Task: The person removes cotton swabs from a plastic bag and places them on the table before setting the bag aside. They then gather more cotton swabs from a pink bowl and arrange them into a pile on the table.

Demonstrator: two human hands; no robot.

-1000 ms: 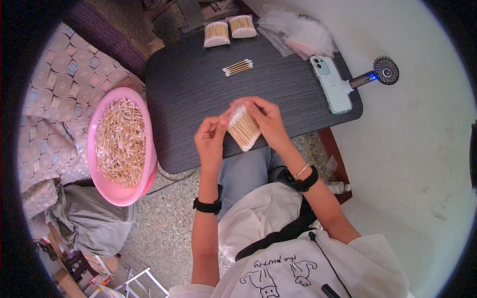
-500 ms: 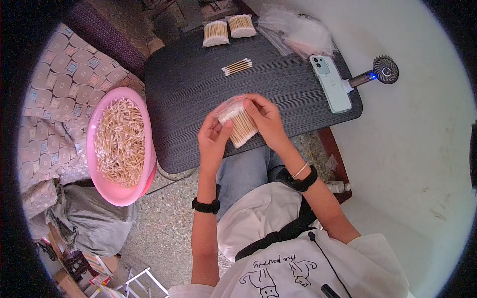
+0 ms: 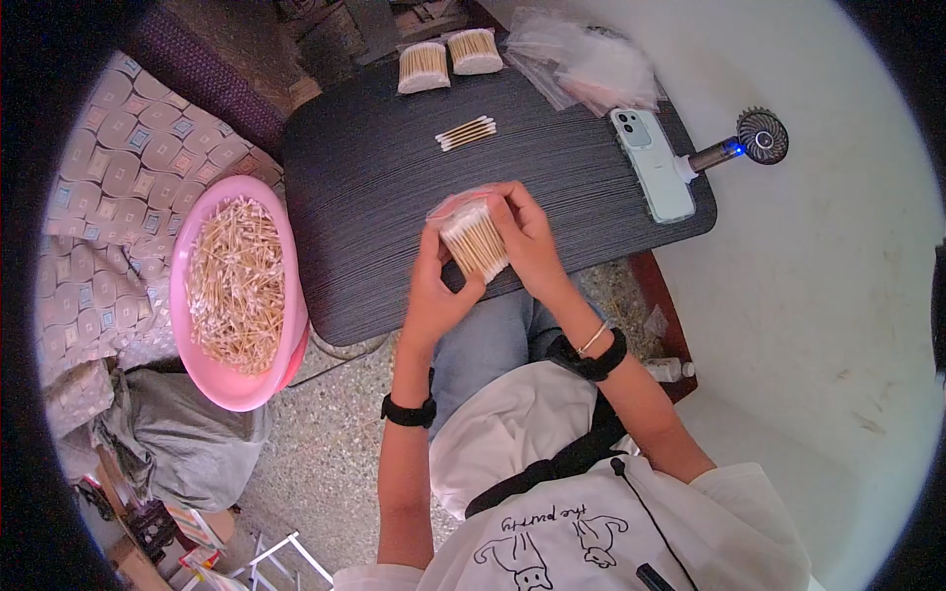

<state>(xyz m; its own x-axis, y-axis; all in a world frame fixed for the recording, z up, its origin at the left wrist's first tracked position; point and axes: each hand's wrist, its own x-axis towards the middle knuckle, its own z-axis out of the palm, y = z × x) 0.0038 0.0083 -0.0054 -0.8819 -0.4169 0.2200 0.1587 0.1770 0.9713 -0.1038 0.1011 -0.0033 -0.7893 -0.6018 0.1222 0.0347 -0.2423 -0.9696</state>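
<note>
Swab bundle [image 3: 475,244], perhaps bagged, loose swabs [image 3: 466,133] beyond

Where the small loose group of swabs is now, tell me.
In the head view, the small loose group of swabs lies on the table, left of the phone, between the two swab packs at the far edge and the held pack.

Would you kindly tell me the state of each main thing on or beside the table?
Held pack: filled with swabs, gripped by the left hand and right hand; sealed or open, unclear
Two far packs: filled, side by side
Loose swabs: lying grouped on the table
Pink basin: well filled with swabs
Clear bags: piled, looking empty
Phone: lying camera side up
Fan: blue light lit; spinning unclear
</note>
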